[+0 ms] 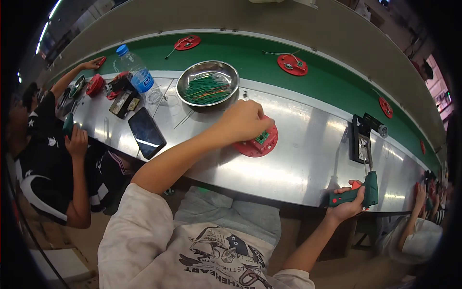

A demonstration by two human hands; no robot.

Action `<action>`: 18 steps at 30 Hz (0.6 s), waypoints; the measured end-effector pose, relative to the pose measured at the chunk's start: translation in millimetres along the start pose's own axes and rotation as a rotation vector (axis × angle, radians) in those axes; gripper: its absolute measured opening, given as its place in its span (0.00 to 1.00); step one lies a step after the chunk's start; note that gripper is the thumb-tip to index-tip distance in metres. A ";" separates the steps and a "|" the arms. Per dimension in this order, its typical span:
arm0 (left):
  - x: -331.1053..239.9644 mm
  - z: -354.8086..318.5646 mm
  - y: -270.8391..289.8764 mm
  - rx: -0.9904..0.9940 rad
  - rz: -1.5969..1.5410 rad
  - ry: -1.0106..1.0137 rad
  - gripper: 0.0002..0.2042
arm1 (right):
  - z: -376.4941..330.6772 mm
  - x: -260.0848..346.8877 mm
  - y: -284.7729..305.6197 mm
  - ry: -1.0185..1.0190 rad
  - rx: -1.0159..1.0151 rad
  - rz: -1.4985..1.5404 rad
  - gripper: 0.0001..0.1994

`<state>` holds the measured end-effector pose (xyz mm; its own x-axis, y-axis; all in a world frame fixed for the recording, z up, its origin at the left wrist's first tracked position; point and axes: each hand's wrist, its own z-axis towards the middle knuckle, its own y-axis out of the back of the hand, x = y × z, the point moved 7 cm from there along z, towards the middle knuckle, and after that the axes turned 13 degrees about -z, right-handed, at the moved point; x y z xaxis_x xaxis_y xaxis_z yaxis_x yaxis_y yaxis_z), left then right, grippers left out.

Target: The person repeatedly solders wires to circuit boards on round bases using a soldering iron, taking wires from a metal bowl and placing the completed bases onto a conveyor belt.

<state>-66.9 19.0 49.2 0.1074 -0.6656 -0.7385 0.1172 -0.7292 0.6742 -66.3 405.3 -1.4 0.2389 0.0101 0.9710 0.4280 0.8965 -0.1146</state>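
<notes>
My left hand [246, 120] reaches over the metal bench, its fingers curled onto the upper part of a round red plastic disc [255, 150]. A small green circuit board [262, 137] sits on that disc, partly covered by my fingers. Down at the bench's front edge, my right hand [347, 204] is wrapped around a dark green soldering gun [370, 190] with a red trigger. The gun's thin metal nozzle points away from me, its tip beside a black soldering stand [359, 144].
A steel bowl [231, 98] of green and orange wires stands at the back. Left of it are a water bottle [142, 80], a phone [146, 133] and another black stand [125, 103]. Red discs [292, 65] lie on the green strip. Co-workers [53, 159] sit on both sides.
</notes>
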 end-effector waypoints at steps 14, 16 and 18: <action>107.3 44.9 92.8 -0.395 0.208 -0.181 0.09 | -1.9 0.5 -7.2 -0.056 0.010 -0.037 0.16; 109.7 49.6 90.0 -0.368 0.319 -0.035 0.08 | -2.4 1.7 -7.6 -0.060 -0.003 -0.046 0.16; 106.6 44.8 91.6 -0.381 0.283 -0.038 0.07 | -2.5 2.4 -8.1 -0.066 -0.019 -0.052 0.16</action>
<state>-89.0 -125.9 32.2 0.1523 -0.8401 -0.5206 0.4429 -0.4129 0.7958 -67.0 397.0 1.3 0.1577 -0.0067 0.9875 0.4550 0.8880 -0.0666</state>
